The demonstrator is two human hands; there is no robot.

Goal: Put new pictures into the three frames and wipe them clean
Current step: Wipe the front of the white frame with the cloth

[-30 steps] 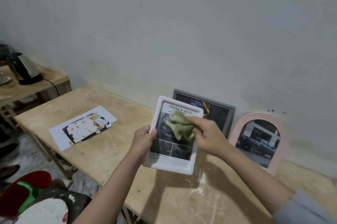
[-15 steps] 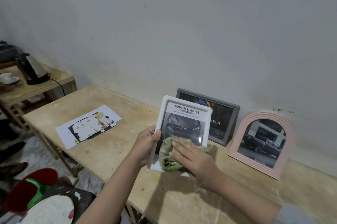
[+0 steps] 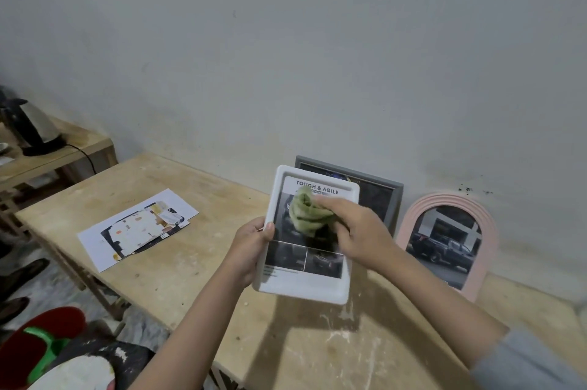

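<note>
Pale plaster wall point(image 3: 317, 56) behind, scuffed near its base; a bare wooden table point(image 3: 178, 262) runs along it, its top streaked with white dust.

White frame point(image 3: 305, 289) held above the table, tilted back toward the camera, glass side up. Picture inside reads "TOUGH & AGILE" at the top, with dark vehicle photos below.

Left hand point(image 3: 251, 250) grips the frame's left edge: thumb over the front rim, fingers wrapped behind and hidden from view.

Right hand point(image 3: 359, 234) lies over the glass, fingers bunched on a crumpled green cloth point(image 3: 308, 211). Cloth is pressed against the upper half of the picture, just under the title line. Hand and cloth are motion-blurred, so the exact finger placement is uncertain.

Grey frame point(image 3: 395, 196) leans against the wall directly behind the white one, mostly covered by it; a dark picture shows inside.

Pink arched frame point(image 3: 489, 231) leans on the wall to the right of the grey one, holding a photo of a dark pickup in front of a building.

Loose printed sheets point(image 3: 139, 227) lie flat on the table's left part, well apart from the frames.

Kettle point(image 3: 30, 129) stands on a lower side table point(image 3: 79, 148) at far left, with a black cord trailing off.
</note>
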